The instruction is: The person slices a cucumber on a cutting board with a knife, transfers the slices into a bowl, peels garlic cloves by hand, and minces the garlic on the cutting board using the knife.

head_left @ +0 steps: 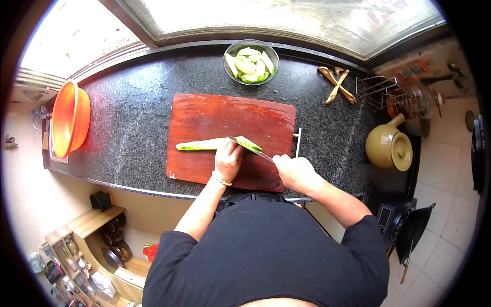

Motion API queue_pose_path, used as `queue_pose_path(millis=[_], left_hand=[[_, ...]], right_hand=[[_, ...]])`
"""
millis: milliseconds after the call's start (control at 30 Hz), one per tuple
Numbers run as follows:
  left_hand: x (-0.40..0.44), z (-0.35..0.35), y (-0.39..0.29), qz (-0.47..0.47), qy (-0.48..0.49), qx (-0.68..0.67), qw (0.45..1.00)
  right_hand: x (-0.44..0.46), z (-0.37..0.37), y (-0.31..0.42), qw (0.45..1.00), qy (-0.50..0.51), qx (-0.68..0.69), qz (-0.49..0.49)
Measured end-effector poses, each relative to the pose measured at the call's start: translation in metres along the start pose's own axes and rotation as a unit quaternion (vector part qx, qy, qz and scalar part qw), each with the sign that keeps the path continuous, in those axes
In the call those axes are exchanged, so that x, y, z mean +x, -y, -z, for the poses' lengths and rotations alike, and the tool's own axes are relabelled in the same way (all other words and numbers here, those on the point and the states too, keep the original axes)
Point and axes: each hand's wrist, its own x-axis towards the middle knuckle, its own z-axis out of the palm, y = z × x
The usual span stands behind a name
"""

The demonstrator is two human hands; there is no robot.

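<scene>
On a reddish-brown cutting board [230,110] lies a long, peeled, pale-green gourd [197,145], stretched from left to right. My left hand [228,161], with a beaded bracelet at the wrist, is closed on the gourd near its middle and hides part of it. In my right hand [295,173] is the handle of a knife [264,155]. Its blade points up and left and lies against the gourd, just right of my left fingers. The gourd's shorter right part [249,143] shows beyond the blade; whether it is cut through I cannot tell.
Behind the board stands a bowl [226,62] of green gourd pieces [250,66]. An orange basin [71,120] leans at the left end of the dark speckled counter [128,117]. To the right are crossed wooden-handled tools [337,84], a wire rack [376,91] and a tan clay pot [381,146].
</scene>
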Motion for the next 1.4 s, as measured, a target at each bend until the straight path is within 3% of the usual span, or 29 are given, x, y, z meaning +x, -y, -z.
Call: queue_pose_path(millis=[400,500,633,967,1167,1200,1300,1400], left_hand=[[0.004,-0.003,-0.001,0.001,-0.032,-0.008,0.999],[0.003,0.000,-0.001,0.013,-0.011,-0.002,1.000],[0.002,0.009,0.005,0.025,-0.017,-0.010,0.999],[-0.007,0.006,0.012,0.034,-0.025,0.008,0.999],[-0.003,0.011,0.012,0.031,-0.024,-0.020,0.999],[0.000,0.017,0.009,0.039,-0.030,-0.007,0.999],[-0.005,0.015,0.015,0.051,-0.052,-0.001,0.997],[-0.010,0.013,0.017,0.052,-0.041,0.019,0.998]], right_hand=[[0.011,-0.007,0.008,1.000,-0.012,-0.015,0.000],[0.035,-0.045,0.003,0.997,-0.074,0.018,-0.001],[0.031,-0.030,-0.009,0.995,-0.034,0.082,-0.034],[0.018,-0.005,0.011,0.999,0.025,0.022,0.007],[0.055,-0.041,0.007,0.993,-0.058,0.104,-0.002],[0.054,-0.036,0.006,0.993,-0.024,0.103,-0.047],[0.035,-0.020,0.006,0.995,-0.032,0.094,-0.003],[0.029,-0.006,0.016,0.996,0.047,0.071,-0.007]])
